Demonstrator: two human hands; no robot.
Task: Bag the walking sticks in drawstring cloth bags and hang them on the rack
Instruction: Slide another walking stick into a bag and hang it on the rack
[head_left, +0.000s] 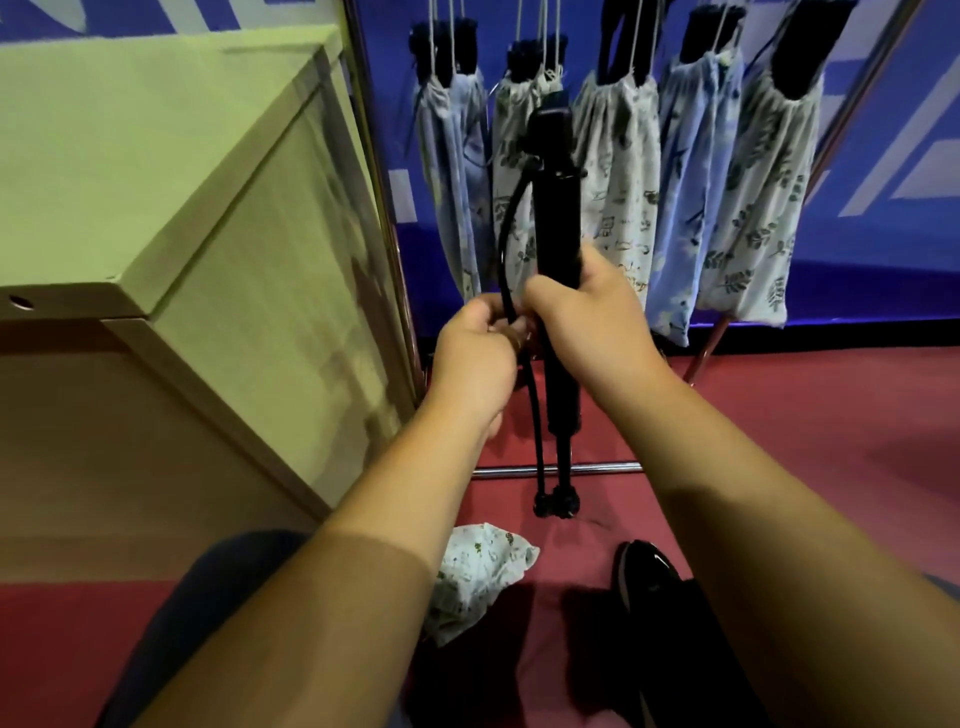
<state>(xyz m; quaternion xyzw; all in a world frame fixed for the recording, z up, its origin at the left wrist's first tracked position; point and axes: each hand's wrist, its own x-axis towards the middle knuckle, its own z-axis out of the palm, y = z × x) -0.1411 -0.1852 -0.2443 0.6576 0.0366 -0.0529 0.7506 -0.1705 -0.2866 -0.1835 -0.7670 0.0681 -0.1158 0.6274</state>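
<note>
A folded black walking stick (555, 218) stands upright in front of me, handle at the top. My right hand (592, 317) grips its shaft near the middle. My left hand (478, 348) pinches the stick's thin black cord (506, 244), which loops from the handle down to the tip. A crumpled white patterned cloth bag (478, 571) lies on the red floor below. Behind the stick, several bagged sticks (623, 171) hang by their drawstrings on the metal rack (558, 469).
A pale wooden cabinet (171, 208) stands close on the left, against the rack's left post. A blue wall backs the rack. A black shoe (649, 571) rests on the red floor at lower right.
</note>
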